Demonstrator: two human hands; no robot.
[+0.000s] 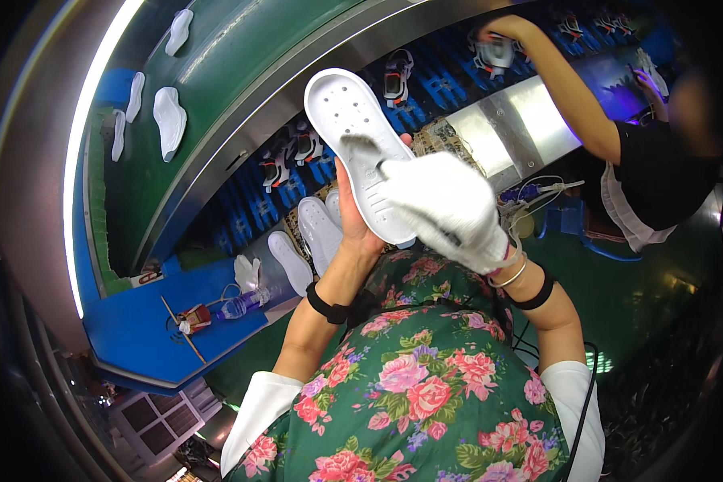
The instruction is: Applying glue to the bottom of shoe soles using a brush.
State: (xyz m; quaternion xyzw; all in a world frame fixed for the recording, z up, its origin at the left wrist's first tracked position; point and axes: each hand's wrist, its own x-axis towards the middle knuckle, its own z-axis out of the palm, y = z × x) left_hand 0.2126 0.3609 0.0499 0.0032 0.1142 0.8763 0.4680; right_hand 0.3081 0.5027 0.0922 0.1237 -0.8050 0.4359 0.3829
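Observation:
A white shoe sole [347,112] with small holes at its toe end stands tilted up in front of me. My left hand [357,215] is wrapped round its left edge and back, so most of the fingers are hidden behind it. Over the sole's inner face is my right hand [446,201], in a white glove and smeared by motion. Its fingers look closed around something dark at their tips that I cannot make out; a dark blur lies on the sole just beyond. More white soles [321,233] lean side by side to the left of my left wrist.
On the left is a blue tabletop [136,321] with a clear bottle [245,304] and a white glove [247,271]. White pieces lie on a green belt [217,72]. Shoe uppers [397,76] sit on a blue rack ahead. At right a co-worker's arm [566,88] reaches over it.

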